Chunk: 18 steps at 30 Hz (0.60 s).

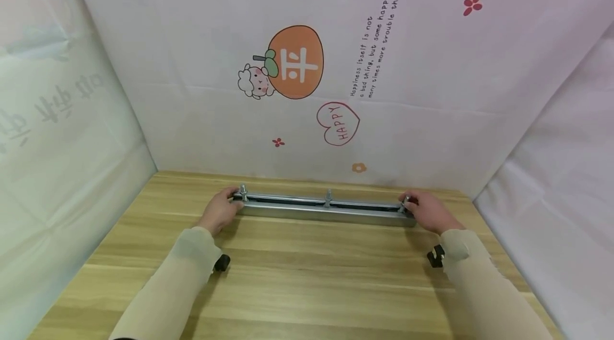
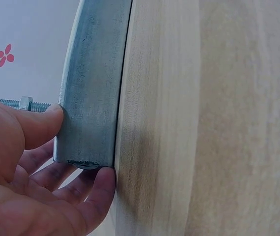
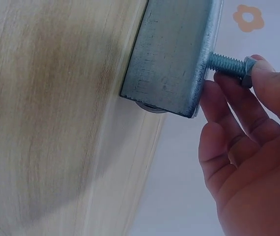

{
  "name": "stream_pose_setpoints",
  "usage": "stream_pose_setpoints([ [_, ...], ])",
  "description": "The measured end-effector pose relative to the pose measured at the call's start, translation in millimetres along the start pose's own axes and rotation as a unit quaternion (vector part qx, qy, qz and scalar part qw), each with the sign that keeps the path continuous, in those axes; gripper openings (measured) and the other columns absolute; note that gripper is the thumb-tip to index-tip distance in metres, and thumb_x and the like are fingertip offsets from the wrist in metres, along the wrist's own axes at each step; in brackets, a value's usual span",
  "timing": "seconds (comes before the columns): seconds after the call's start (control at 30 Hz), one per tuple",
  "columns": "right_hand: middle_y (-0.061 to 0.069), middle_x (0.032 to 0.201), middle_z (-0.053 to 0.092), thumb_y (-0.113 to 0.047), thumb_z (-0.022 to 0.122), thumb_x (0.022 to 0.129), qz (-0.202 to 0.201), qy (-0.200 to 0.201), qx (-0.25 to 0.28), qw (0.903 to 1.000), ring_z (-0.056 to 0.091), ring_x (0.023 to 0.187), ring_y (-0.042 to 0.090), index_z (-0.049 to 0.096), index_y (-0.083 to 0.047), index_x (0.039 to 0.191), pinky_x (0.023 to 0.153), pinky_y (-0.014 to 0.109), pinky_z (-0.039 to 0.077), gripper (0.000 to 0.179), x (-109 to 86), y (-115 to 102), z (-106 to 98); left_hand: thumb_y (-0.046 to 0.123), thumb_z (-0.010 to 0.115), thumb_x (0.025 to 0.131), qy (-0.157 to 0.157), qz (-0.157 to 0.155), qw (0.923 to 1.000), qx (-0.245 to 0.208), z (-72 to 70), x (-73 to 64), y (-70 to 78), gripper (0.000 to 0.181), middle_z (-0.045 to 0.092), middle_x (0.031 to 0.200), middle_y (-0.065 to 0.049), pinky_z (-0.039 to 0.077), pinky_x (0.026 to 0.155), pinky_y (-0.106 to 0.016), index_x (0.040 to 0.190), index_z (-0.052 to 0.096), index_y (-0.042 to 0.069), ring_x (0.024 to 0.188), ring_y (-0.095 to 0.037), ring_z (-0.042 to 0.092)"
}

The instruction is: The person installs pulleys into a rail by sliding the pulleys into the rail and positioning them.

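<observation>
A long galvanized steel channel (image 1: 326, 215) lies across the far part of the wooden table, its slot facing up. Three threaded bolts stand out of it: a left bolt (image 1: 243, 192), a middle bolt (image 1: 328, 197) and a right bolt (image 3: 226, 65). My left hand (image 1: 221, 210) grips the channel's left end, thumb at the upper edge beside the bolt and fingers curled around the end. A hex nut (image 2: 26, 103) sits partway up that bolt. With my right hand (image 1: 429, 212) I pinch the hex nut (image 3: 248, 72) on the right bolt between thumb and fingers.
Behind the channel rises a white printed cloth (image 1: 412, 132), with further cloth walls on the left (image 1: 86, 116) and right (image 1: 551, 169). The wooden table (image 1: 316, 281) extends toward me. Black wrist pieces (image 1: 435, 256) show at both sleeves.
</observation>
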State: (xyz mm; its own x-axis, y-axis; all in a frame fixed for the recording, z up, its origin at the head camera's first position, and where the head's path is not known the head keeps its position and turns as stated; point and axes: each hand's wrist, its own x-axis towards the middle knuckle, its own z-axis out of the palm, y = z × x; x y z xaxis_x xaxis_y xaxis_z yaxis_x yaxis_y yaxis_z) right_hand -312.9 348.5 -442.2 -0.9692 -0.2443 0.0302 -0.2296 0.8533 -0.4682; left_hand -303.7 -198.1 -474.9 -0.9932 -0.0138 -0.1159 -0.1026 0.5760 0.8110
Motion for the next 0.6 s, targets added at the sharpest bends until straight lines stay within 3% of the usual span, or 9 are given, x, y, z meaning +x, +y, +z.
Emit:
stream_pose_setpoints([
  [0.13, 0.024, 0.123, 0.061, -0.007, 0.047, 0.104, -0.012, -0.006, 0.004, 0.9999, 0.057, 0.112, 0.043, 0.062, -0.002, 0.127, 0.082, 0.055, 0.049, 0.028, 1.3, -2.4, -5.3, 0.018, 0.056, 0.102, -0.016, 0.005, 0.9998, 0.013, -4.0, 4.8, 5.1, 0.057, 0.033, 0.156, -0.021, 0.029, 0.11, -0.057, 0.154, 0.035, 0.005, 0.139, -0.042, 0.032],
  [0.23, 0.027, 0.127, 0.057, -0.01, 0.049, 0.104, -0.014, -0.014, 0.011, 0.9997, 0.056, 0.113, 0.046, 0.053, 0.001, 0.137, 0.082, 0.055, 0.05, 0.035, 0.2, -5.1, -12.1, 0.019, 0.055, 0.102, -0.041, 0.012, 0.9987, 0.028, -10.4, 5.8, 10.4, 0.061, 0.033, 0.155, -0.024, 0.036, 0.104, -0.056, 0.155, 0.031, 0.002, 0.131, -0.042, 0.041],
  [0.33, 0.033, 0.14, 0.044, -0.018, 0.051, 0.105, 0.007, -0.022, 0.029, 0.9993, 0.048, 0.122, 0.052, 0.034, 0.0, 0.151, 0.088, 0.061, 0.047, 0.052, -6.6, -13.9, -21.4, 0.025, 0.053, 0.102, -0.052, 0.003, 0.9968, 0.06, -19.3, -2.7, 17.6, 0.067, 0.03, 0.155, -0.028, 0.038, 0.102, -0.058, 0.156, 0.023, -0.001, 0.126, -0.045, 0.045],
  [0.4, 0.037, 0.147, 0.033, -0.026, 0.052, 0.104, 0.031, -0.012, 0.027, 0.9991, 0.039, 0.127, 0.055, 0.023, -0.001, 0.156, 0.093, 0.067, 0.041, 0.064, -14.2, -24.9, -26.1, 0.032, 0.05, 0.104, -0.041, -0.001, 0.9947, 0.094, -25.8, -13.2, 25.3, 0.071, 0.025, 0.155, -0.031, 0.033, 0.105, -0.061, 0.156, 0.018, -0.005, 0.13, -0.05, 0.04],
  [0.5, 0.038, 0.149, 0.028, -0.031, 0.052, 0.103, 0.045, 0.049, -0.001, 0.9978, 0.032, 0.131, 0.057, 0.021, 0.001, 0.156, 0.098, 0.07, 0.033, 0.069, -25.1, -45.6, -25.8, 0.046, 0.044, 0.104, 0.007, 0.004, 0.9865, 0.163, -31.7, -29.7, 40.1, 0.078, 0.018, 0.156, -0.033, 0.021, 0.108, -0.067, 0.155, 0.016, -0.008, 0.138, -0.054, 0.024],
  [0.6, 0.037, 0.145, 0.035, -0.028, 0.052, 0.102, 0.035, 0.144, -0.031, 0.9884, 0.033, 0.131, 0.055, 0.033, 0.005, 0.15, 0.101, 0.069, 0.029, 0.061, -35.7, -65.8, -16.6, 0.056, 0.036, 0.104, 0.049, 0.038, 0.9705, 0.233, -26.7, -44.8, 56.1, 0.082, 0.013, 0.159, -0.031, 0.012, 0.107, -0.072, 0.155, 0.02, -0.006, 0.141, -0.056, 0.008],
])
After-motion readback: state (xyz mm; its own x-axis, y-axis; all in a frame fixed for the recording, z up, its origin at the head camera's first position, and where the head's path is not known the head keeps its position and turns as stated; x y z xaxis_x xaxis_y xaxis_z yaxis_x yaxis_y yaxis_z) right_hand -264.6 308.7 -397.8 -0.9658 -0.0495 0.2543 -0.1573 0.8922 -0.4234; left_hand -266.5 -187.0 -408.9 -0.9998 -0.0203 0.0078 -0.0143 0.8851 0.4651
